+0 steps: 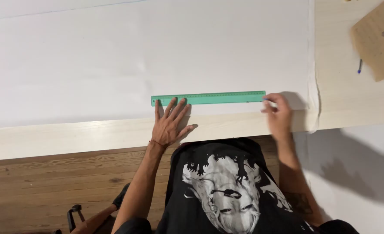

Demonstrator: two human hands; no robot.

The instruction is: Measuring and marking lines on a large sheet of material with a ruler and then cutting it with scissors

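Observation:
A long green ruler (209,98) lies flat on a large white sheet (148,56) that covers a pale wooden table (70,138). My left hand (169,123) is spread flat, its fingertips pressing on the ruler's left end. At the ruler's right end my right hand (278,113) has its fingers pinched together; something small and blurred may be in them, but I cannot make it out.
A blue pen (360,66) and a brown piece of paper (378,39) lie on the bare tabletop at the far right. The sheet's frayed right edge (314,86) hangs near my right hand. Below the table edge is wooden floor (49,186).

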